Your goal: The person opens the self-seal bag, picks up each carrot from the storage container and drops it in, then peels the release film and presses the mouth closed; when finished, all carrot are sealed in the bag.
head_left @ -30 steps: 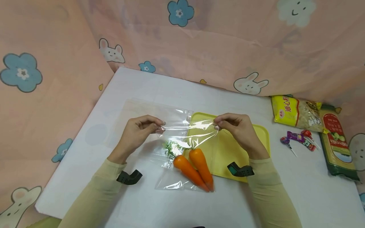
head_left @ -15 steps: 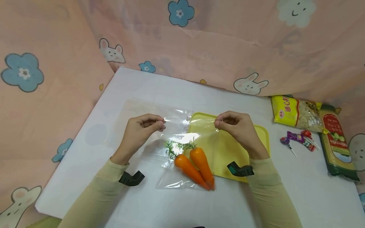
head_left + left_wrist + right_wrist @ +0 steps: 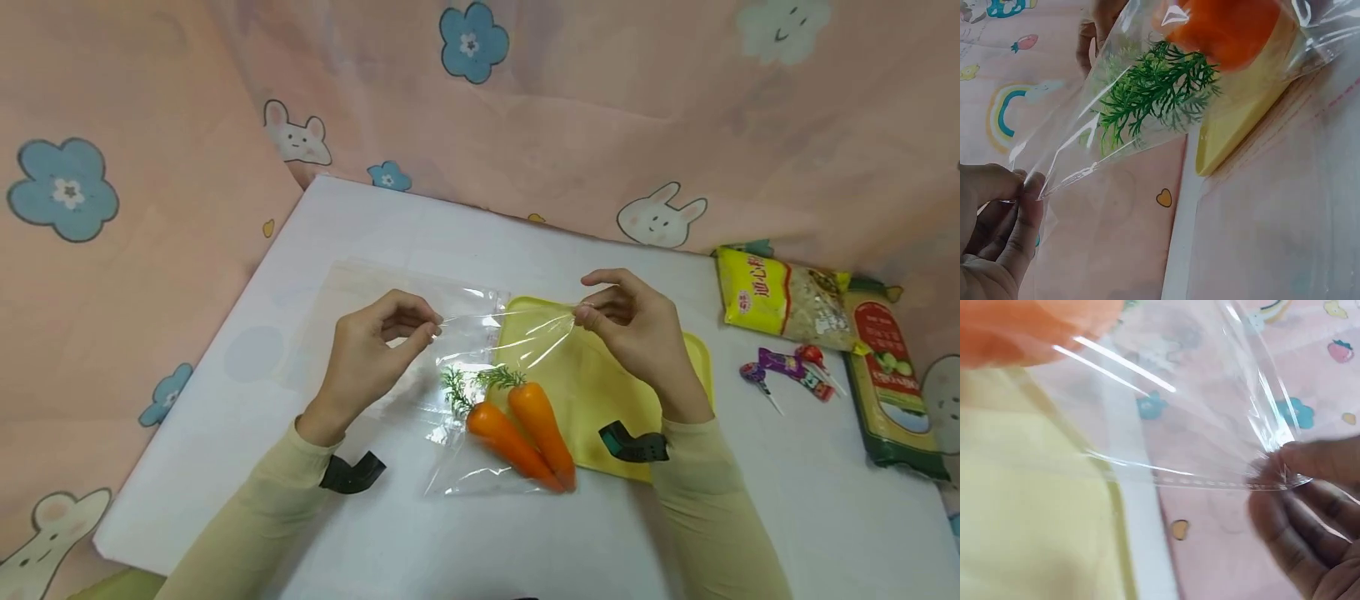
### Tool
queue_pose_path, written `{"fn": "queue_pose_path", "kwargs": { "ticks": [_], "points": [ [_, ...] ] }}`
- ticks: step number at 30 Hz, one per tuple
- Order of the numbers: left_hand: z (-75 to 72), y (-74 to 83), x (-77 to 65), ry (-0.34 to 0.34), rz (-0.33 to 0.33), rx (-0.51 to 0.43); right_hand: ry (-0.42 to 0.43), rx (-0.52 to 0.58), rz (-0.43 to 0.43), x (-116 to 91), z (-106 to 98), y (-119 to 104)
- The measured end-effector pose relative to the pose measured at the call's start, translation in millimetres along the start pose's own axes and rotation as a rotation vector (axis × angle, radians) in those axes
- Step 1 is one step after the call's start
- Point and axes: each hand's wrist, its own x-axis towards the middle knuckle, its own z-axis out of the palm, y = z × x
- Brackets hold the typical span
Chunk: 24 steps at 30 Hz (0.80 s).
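Observation:
A clear plastic bag with two orange carrots inside hangs between my hands, their green leafy tops toward its upper edge. My left hand pinches the bag's upper left corner between thumb and fingers. At the upper right corner my right hand pinches the film between thumb and index finger, as the right wrist view also shows. Its other fingers spread loosely. Behind the bag lies a yellow tray, partly seen through the film.
More flat clear bags lie on the white table to the left. At the right are lollipops and wrapped candy, a yellow food packet and a green and red packet. A pink printed cloth stands behind.
Both hands have risen slightly, keeping hold of the bag's corners. The bag and carrots have shifted a little up and to the right. Some right fingers have spread.

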Motion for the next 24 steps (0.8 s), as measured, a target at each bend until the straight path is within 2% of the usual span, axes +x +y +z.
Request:
{"fn": "queue_pose_path", "kwargs": {
  "ticks": [3, 7, 11, 14, 16, 18, 21, 24],
  "points": [
    [0.7, -3.5, -1.1, -0.028, 0.032, 0.001, -0.087, -0.188, -0.060, -0.2, -1.7, -15.8],
    [1.7, -11.4, -3.2, -0.065, 0.082, 0.017, -0.285, -0.340, -0.144, 6.1, 9.9, -45.7],
    [3.8, -8.4, -1.9, -0.093, 0.124, 0.027, -0.466, -0.423, -0.188, 15.3, 23.9, -66.0],
    [2.4, 4.7, 0.3, -0.108, 0.110, 0.025, -0.508, -0.429, -0.222, 19.5, 27.1, -69.2],
    [-0.5, 12.0, 1.3, -0.130, 0.058, 0.006, -0.492, -0.430, -0.251, 19.7, 27.6, -69.5],
    [-3.5, 14.8, 2.1, -0.171, -0.037, 0.001, -0.473, -0.419, -0.276, 18.8, 28.4, -70.2],
    [-3.9, 4.0, 1.9, -0.256, -0.197, 0.013, -0.449, -0.423, -0.316, 17.4, 31.0, -72.7],
    [0.9, -8.8, 2.4, -0.322, -0.295, 0.033, -0.443, -0.435, -0.339, 16.8, 31.9, -75.2]
  ]
}}
